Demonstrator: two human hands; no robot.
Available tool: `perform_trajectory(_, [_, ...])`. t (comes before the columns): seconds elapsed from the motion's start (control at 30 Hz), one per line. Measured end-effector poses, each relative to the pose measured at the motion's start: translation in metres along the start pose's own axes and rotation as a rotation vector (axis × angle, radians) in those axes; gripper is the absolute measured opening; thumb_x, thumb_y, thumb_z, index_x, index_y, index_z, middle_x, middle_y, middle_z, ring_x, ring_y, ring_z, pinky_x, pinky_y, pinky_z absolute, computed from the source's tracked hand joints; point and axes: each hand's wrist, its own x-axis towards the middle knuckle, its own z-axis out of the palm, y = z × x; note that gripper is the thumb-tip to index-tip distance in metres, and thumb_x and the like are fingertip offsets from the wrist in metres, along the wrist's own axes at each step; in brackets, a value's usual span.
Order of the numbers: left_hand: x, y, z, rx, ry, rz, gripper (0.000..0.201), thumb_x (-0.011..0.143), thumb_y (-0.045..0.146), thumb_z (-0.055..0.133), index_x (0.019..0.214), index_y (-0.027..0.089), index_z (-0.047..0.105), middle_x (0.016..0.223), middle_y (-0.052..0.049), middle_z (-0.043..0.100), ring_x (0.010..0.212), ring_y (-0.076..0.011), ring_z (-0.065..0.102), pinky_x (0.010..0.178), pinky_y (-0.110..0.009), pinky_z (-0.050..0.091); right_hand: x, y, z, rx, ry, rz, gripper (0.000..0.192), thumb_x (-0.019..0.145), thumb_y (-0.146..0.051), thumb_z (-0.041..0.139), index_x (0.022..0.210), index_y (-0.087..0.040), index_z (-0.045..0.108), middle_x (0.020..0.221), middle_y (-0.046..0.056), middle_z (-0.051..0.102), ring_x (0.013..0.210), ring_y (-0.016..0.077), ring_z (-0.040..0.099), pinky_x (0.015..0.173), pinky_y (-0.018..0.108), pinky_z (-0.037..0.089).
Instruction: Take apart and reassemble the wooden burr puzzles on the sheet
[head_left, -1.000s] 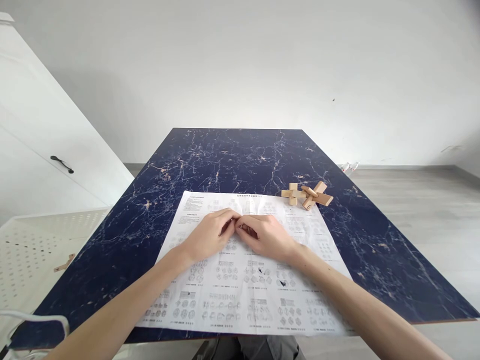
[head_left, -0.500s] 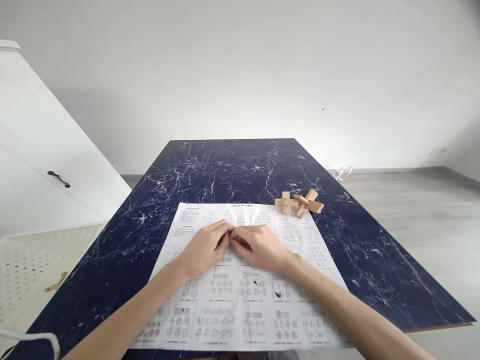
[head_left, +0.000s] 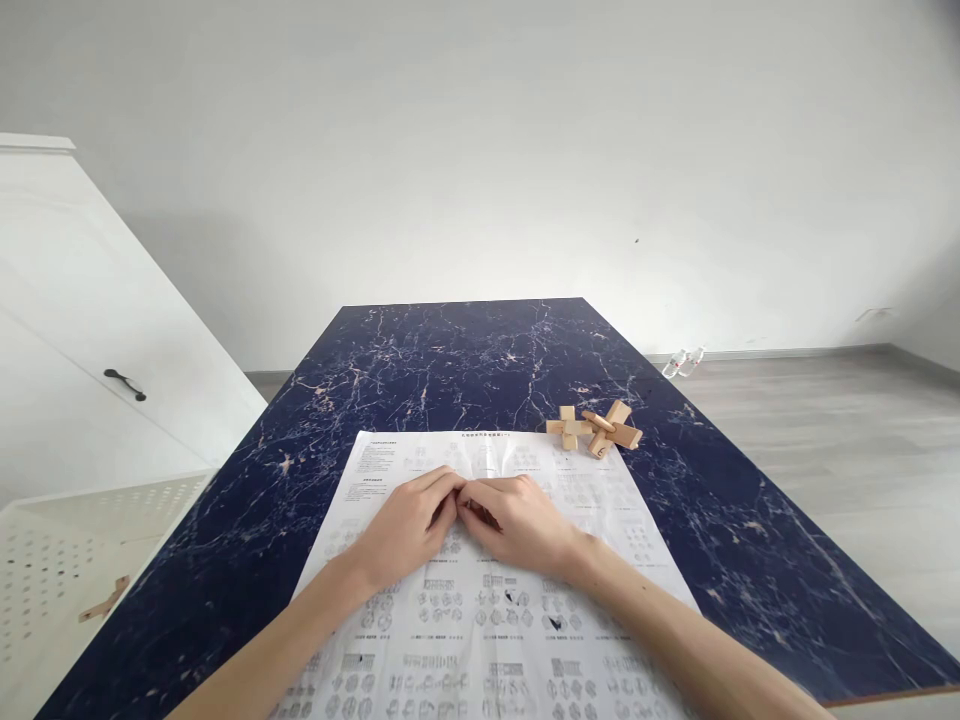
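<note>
My left hand and my right hand rest over the printed instruction sheet, their curled fingertips meeting at its upper middle. Both are closed, and whatever they may hold is hidden behind the fingers. Beyond my right hand, at the sheet's top right corner, lie two wooden interlocking puzzles: a smaller cross-shaped puzzle and a larger puzzle of crossed bars, side by side. The sheet carries rows of small diagrams and a few dark spots or tears.
The sheet lies on a dark blue marbled table. To the left are a white cabinet with a black handle and a white perforated basket with a wooden piece in it. Clear bottles stand on the floor at the right.
The whole view has shifted, so the table, sheet and hands appear slightly lower. My hands keep the same closed pose on the sheet, and the wooden puzzles stay in place.
</note>
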Motion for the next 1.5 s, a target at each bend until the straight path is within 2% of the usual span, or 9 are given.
perform_trajectory(0.47, [-0.0011, 0.0008, -0.0008, 0.005, 0.011, 0.008, 0.026, 0.108, 0.018, 0.038, 0.092, 0.021, 0.058, 0.095, -0.003, 0.065, 0.083, -0.0186, 0.061, 0.077, -0.034, 0.050, 0.0016, -0.0010, 0.0027, -0.025, -0.019, -0.006, 0.019, 0.101, -0.018, 0.046, 0.084, -0.021, 0.055, 0.072, -0.001, 0.064, 0.059, 0.0118, 0.051, 0.056, 0.030, 0.031])
perform_trajectory(1.27, [-0.0017, -0.0007, -0.0002, 0.010, -0.012, 0.003, 0.026, 0.108, 0.017, 0.037, 0.093, 0.021, 0.058, 0.093, -0.003, 0.064, 0.079, -0.0182, 0.059, 0.074, -0.033, 0.050, 0.0022, -0.0017, 0.0041, -0.016, -0.005, -0.011, 0.022, 0.098, -0.016, 0.045, 0.078, -0.021, 0.052, 0.066, -0.002, 0.058, 0.054, 0.0110, 0.042, 0.052, 0.028, 0.028])
perform_trajectory(1.5, [-0.0016, -0.0002, 0.0004, 0.013, 0.013, 0.023, 0.026, 0.107, 0.015, 0.038, 0.092, 0.021, 0.058, 0.092, -0.003, 0.065, 0.079, -0.0179, 0.060, 0.073, -0.033, 0.050, 0.0011, -0.0007, 0.0053, -0.008, 0.002, -0.004, 0.020, 0.099, -0.018, 0.047, 0.081, -0.021, 0.056, 0.068, -0.002, 0.062, 0.056, 0.0113, 0.047, 0.053, 0.029, 0.031])
